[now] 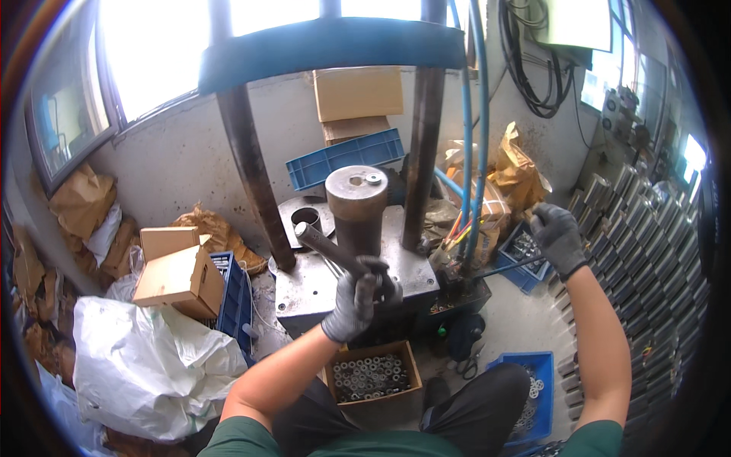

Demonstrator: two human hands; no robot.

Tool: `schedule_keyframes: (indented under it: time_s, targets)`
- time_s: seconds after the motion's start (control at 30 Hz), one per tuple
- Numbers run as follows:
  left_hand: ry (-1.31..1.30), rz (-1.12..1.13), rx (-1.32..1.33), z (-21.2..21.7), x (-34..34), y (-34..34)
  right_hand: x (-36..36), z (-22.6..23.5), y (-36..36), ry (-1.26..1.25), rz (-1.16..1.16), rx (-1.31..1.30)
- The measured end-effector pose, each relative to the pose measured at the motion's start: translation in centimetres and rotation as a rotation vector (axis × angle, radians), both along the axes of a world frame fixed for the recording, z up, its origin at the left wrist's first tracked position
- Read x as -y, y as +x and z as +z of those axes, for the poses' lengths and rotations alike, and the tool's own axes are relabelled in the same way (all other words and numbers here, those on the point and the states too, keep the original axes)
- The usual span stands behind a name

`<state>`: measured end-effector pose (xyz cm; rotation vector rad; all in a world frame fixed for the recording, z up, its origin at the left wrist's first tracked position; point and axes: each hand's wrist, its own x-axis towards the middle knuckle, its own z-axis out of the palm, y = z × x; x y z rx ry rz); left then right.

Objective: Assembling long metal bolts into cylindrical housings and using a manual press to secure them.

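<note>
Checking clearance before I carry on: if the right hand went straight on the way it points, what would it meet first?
Probably the crumpled brown paper: it lies ahead of the right hand in the picture, though this single view leaves depth unclear.

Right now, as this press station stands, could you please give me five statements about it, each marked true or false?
1. The left hand holds a round grey metal rod. True.
2. The right hand is bare. False: it wears a dark grey glove.
3. A small metal ring lies on top of the thick grey metal cylinder. True.
4. The shallow brown box of small metal rings stands on the flat grey metal press plate. False: it sits lower down, in front of the plate.
5. The blue plastic crate behind the cylinder is tilted. True.
</note>
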<state>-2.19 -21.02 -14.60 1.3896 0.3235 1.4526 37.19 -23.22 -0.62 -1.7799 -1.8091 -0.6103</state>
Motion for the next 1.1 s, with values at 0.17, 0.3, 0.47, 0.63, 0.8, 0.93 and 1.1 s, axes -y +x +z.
schedule_keyframes:
  time_s: [0.17,0.3,0.47,0.63,0.8,0.93,1.1]
  targets:
    - [-0.634,-0.015,-0.003,-11.7,3.3,-3.6,2.7,-0.9,-1.8,-0.043,0.095,-0.052]
    - [-1.002,-0.208,0.283,-13.8,1.8,-4.8,6.6,-3.8,-1.0,-0.060,0.182,-0.062]
    - [-1.088,-0.218,0.262,-15.0,-0.3,-6.2,10.8,-5.2,-5.0,-0.066,0.353,0.143]
    - [-1.024,-0.267,0.032,-16.6,3.0,-5.6,15.0,-9.5,-12.6,0.031,0.477,-0.083]
    - [-0.888,-0.499,-0.263,-16.0,7.8,-3.4,16.4,-26.4,-19.7,-0.553,0.325,-1.532]
    - [-0.802,-0.650,-0.418,-15.8,9.0,-2.2,15.0,-29.5,-23.3,-1.022,0.042,-2.152]
    - [-0.754,-0.666,-0.478,-16.0,9.6,-0.6,16.3,-39.0,-22.9,-0.823,0.338,-2.075]
